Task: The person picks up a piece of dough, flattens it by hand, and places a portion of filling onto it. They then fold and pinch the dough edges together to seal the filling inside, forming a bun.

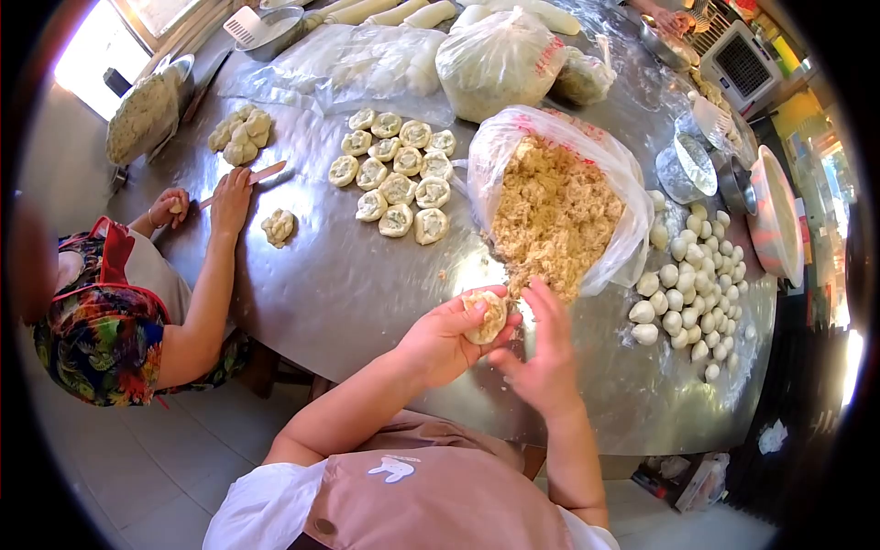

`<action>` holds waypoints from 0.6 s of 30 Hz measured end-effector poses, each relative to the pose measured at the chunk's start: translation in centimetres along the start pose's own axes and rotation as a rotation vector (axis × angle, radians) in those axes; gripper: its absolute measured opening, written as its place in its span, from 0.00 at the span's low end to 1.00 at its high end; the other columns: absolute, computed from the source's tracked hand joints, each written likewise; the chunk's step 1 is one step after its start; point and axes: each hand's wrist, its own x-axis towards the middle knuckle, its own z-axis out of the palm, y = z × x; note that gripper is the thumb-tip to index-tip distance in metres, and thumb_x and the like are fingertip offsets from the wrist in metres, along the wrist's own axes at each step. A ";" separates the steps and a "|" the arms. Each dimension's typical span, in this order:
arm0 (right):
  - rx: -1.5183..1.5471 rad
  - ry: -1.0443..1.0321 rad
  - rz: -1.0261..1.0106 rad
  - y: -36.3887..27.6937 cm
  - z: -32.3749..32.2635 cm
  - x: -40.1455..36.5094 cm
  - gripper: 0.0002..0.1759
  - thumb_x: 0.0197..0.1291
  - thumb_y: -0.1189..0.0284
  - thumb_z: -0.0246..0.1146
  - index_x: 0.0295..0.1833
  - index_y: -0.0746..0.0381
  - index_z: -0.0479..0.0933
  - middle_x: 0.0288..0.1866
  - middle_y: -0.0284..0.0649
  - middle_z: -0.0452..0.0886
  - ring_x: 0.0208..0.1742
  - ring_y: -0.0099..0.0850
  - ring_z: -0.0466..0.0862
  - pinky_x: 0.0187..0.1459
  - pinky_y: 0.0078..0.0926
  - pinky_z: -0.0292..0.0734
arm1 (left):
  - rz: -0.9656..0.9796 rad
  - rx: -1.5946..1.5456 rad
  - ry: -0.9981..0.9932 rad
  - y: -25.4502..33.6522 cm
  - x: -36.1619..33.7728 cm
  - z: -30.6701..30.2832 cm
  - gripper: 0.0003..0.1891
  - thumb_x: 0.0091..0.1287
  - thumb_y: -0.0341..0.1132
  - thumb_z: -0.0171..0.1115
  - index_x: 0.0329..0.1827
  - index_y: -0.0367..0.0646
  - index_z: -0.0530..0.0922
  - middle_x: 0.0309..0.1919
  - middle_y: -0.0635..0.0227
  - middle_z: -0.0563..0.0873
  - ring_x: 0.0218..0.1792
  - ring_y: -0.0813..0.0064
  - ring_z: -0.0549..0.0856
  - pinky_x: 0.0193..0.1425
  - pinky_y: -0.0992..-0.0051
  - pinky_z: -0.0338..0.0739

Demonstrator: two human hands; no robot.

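Note:
My left hand [445,344] is closed around a piece of dough [486,319] with some tan filling showing on it. Just to its right, my right hand [541,353] is raised with its fingers apart, slightly blurred, and nothing shows in it. Its fingertips are near the lower edge of an open plastic bag [632,225] full of crumbly brown filling [555,202]. Several small white dough balls [687,293] lie to the right of the bag. Round stuffed dough pieces [399,188] sit in rows to the left of it.
At left, a co-worker's hand [231,197] rests by a knife [266,172], near a dough pile [243,133] and a small lump [278,226]. A tied bag [500,64] and dough logs [394,13] stand behind. Metal scoop [686,170] and tub [775,215] are right.

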 end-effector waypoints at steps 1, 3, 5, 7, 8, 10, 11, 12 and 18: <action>-0.034 0.013 -0.038 0.1 0.5 -0.1 0.44 0.55 0.45 0.65 0.66 0.67 0.64 0.69 0.52 0.67 0.70 0.54 0.65 0.69 0.48 0.60 | -0.032 -0.007 -0.011 0.1 -0.1 0.3 0.18 0.73 0.32 0.50 0.65 0.40 0.68 0.53 0.61 0.78 0.63 0.60 0.76 0.69 0.62 0.70; -0.103 0.040 -0.113 0.0 1.8 -0.3 0.48 0.57 0.40 0.59 0.68 0.69 0.62 0.68 0.54 0.67 0.70 0.58 0.63 0.70 0.50 0.58 | -0.098 0.033 -0.102 -0.4 0.0 -0.1 0.18 0.74 0.34 0.51 0.64 0.41 0.69 0.49 0.66 0.80 0.48 0.72 0.80 0.49 0.74 0.73; -0.116 0.084 -0.144 -0.2 2.4 -0.1 0.44 0.60 0.40 0.55 0.66 0.67 0.63 0.68 0.53 0.67 0.72 0.60 0.60 0.71 0.53 0.53 | -0.119 0.073 -0.088 -1.4 0.1 -0.7 0.16 0.75 0.35 0.51 0.62 0.41 0.70 0.41 0.71 0.81 0.34 0.80 0.80 0.28 0.80 0.67; -0.190 0.090 -0.163 -0.6 2.4 -0.1 0.40 0.63 0.40 0.52 0.63 0.66 0.65 0.68 0.52 0.68 0.73 0.59 0.60 0.71 0.53 0.51 | -0.104 0.121 -0.128 -0.9 0.0 -0.4 0.15 0.74 0.31 0.52 0.62 0.43 0.70 0.37 0.74 0.81 0.28 0.83 0.78 0.33 0.82 0.72; -0.201 0.104 -0.152 -0.7 2.6 -0.1 0.38 0.64 0.40 0.50 0.61 0.65 0.66 0.67 0.51 0.70 0.73 0.59 0.60 0.71 0.54 0.50 | -0.095 0.182 -0.070 -0.9 -0.2 0.3 0.15 0.73 0.30 0.52 0.62 0.43 0.71 0.37 0.74 0.81 0.28 0.83 0.78 0.34 0.82 0.73; -0.225 0.125 -0.137 -1.0 2.9 -0.2 0.35 0.66 0.41 0.47 0.57 0.64 0.69 0.64 0.50 0.73 0.73 0.58 0.60 0.71 0.55 0.48 | -0.086 0.270 -0.012 -1.2 -0.1 0.4 0.16 0.73 0.29 0.52 0.63 0.43 0.69 0.42 0.72 0.81 0.35 0.82 0.79 0.41 0.81 0.75; -0.177 0.150 -0.137 -0.9 3.1 -0.1 0.33 0.68 0.43 0.46 0.56 0.64 0.69 0.61 0.49 0.75 0.73 0.58 0.61 0.72 0.55 0.47 | -0.088 0.299 -0.010 -1.7 0.2 -0.3 0.17 0.73 0.29 0.52 0.64 0.42 0.68 0.47 0.70 0.80 0.41 0.81 0.80 0.46 0.79 0.76; -0.127 0.176 -0.133 -0.6 3.4 -0.2 0.31 0.70 0.45 0.46 0.55 0.64 0.70 0.58 0.48 0.78 0.73 0.58 0.62 0.72 0.55 0.46 | -0.093 0.328 -0.006 -1.8 0.3 -0.4 0.19 0.73 0.29 0.52 0.65 0.42 0.67 0.52 0.69 0.80 0.48 0.80 0.81 0.51 0.78 0.77; 0.164 0.273 -0.041 -0.8 3.7 -0.2 0.17 0.74 0.62 0.47 0.49 0.65 0.74 0.47 0.46 0.83 0.71 0.56 0.66 0.72 0.51 0.50 | -0.193 -0.172 -0.203 -1.6 -0.2 0.6 0.21 0.74 0.26 0.46 0.69 0.44 0.63 0.63 0.65 0.72 0.62 0.73 0.74 0.64 0.70 0.72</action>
